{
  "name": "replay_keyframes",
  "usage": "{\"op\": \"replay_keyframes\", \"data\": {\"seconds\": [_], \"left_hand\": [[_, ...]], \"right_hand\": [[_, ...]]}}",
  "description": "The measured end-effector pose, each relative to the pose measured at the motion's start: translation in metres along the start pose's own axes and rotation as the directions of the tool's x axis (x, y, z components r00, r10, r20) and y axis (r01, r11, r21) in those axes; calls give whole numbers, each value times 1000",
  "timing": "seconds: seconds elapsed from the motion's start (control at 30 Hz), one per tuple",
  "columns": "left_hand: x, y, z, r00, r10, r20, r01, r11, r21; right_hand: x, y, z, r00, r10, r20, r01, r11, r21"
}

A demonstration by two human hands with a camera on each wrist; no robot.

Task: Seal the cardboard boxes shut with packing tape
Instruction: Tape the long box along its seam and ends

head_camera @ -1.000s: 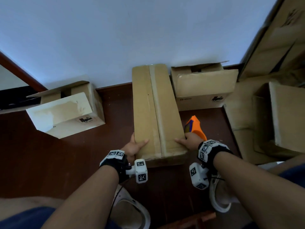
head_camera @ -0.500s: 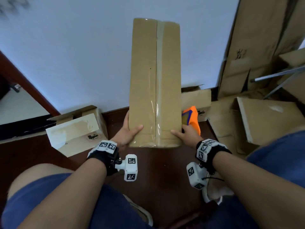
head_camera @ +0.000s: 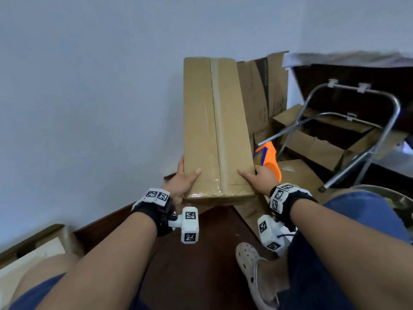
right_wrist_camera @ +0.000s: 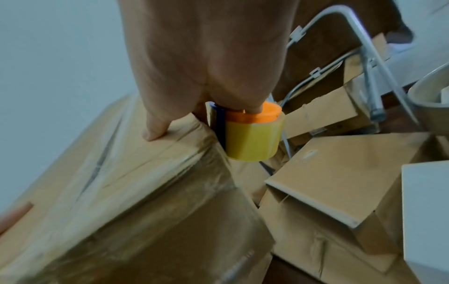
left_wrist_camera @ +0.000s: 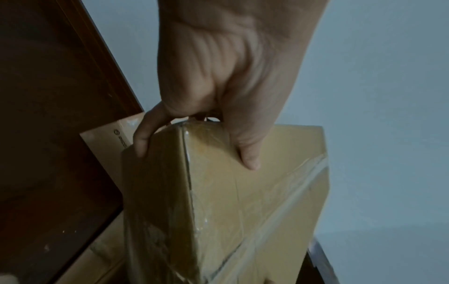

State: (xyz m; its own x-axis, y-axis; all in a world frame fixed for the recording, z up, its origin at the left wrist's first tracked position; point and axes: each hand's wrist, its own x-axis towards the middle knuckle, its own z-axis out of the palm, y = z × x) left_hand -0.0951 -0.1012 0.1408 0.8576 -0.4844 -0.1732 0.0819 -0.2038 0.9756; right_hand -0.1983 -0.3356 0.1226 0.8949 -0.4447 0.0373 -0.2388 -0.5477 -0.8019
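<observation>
A: Head view: what is gripping the taped cardboard box, held aloft before the wall?

B: Left hand is clasping one near corner; right hand is thumbing the other.

A: Right wrist view?

B: Its fingers are also clutching the tape dispenser.

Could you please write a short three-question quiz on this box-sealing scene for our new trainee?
1. True or false: tape already runs along the centre seam of the long cardboard box.
2. What does the right hand hold besides the box? A) scissors B) tape dispenser C) marker
3. Where does the left hand grip the box?

Key: 1. True. 2. B. 3. At its near left corner, thumb on top.
</observation>
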Motion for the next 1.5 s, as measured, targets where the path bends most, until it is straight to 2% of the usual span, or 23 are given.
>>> {"op": "replay_keyframes", "data": {"seconds": [0.2, 0.27, 0.37, 0.5, 0.63, 0.77, 0.87, 1.0, 1.07, 1.2, 1.33, 1.4, 1.5], "left_hand": [[66, 0, 63, 995, -82, 62, 93, 977, -191], [89, -2, 82, 993, -103, 62, 114, 973, -202], [120, -4, 107, 979, -159, 129, 179, 970, -164], [143, -29, 133, 926, -284, 249, 328, 932, -155], [154, -76, 149, 845, -396, 359, 483, 854, -194], [160, -100, 163, 824, -436, 362, 533, 813, -235], [167, -107, 165, 843, -432, 321, 503, 844, -184], [193, -100, 164, 928, -367, 62, 372, 925, -80], [207, -99, 161, 936, -353, -17, 353, 936, 9], [213, -102, 147, 926, -377, 21, 369, 916, 158], [206, -98, 133, 926, -375, 42, 373, 927, 45], [199, -92, 129, 923, -382, 38, 382, 924, 5], [186, -84, 126, 918, -381, 110, 387, 921, -42]], "right_hand": [[53, 29, -50, 988, 153, -6, -150, 965, -214], [74, 39, -65, 982, 186, -30, -187, 941, -282], [106, 51, -82, 972, 220, -85, -235, 889, -394], [131, 78, -80, 923, 373, -92, -357, 741, -568], [131, 118, -64, 890, 438, -124, -425, 701, -573], [124, 138, -47, 822, 523, -225, -535, 573, -621], [124, 145, -40, 810, 514, -283, -570, 574, -589], [126, 144, -32, 801, 510, -313, -595, 627, -503], [126, 136, -32, 806, 469, -363, -591, 678, -437], [131, 110, -40, 834, 393, -387, -523, 786, -330], [130, 75, -42, 898, 279, -340, -396, 850, -349], [126, 61, -36, 946, 167, -278, -282, 847, -450], [125, 55, -23, 981, 70, -183, -172, 754, -635]]}}
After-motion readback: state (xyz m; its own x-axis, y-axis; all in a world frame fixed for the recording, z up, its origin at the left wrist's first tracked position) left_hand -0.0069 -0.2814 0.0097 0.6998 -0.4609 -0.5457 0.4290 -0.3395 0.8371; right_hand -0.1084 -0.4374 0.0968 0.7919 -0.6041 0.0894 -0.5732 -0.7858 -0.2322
